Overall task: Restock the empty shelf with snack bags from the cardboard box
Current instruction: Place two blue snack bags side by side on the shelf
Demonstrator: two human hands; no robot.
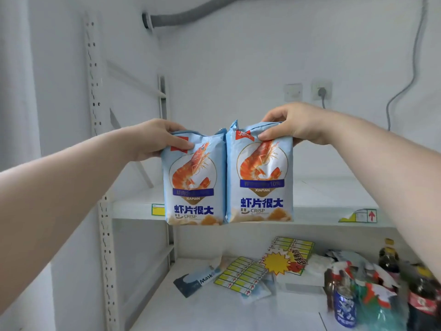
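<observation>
Two light-blue prawn-cracker snack bags hang side by side in front of a white shelf [334, 199]. My left hand [155, 139] grips the top of the left snack bag [194, 182]. My right hand [293, 123] pinches the top of the right snack bag [260, 177]. Both bags are upright, touching each other, and held in the air just in front of the shelf's front edge. The shelf board behind them is bare. The cardboard box is out of view.
A perforated white upright [100, 151] stands at the left. The lower shelf holds a mask pack [195, 280], sheets of yellow price labels [241, 275], a starburst sign [278, 262], and bottles and cans [386, 290] at the right. A wall socket [321, 90] sits behind.
</observation>
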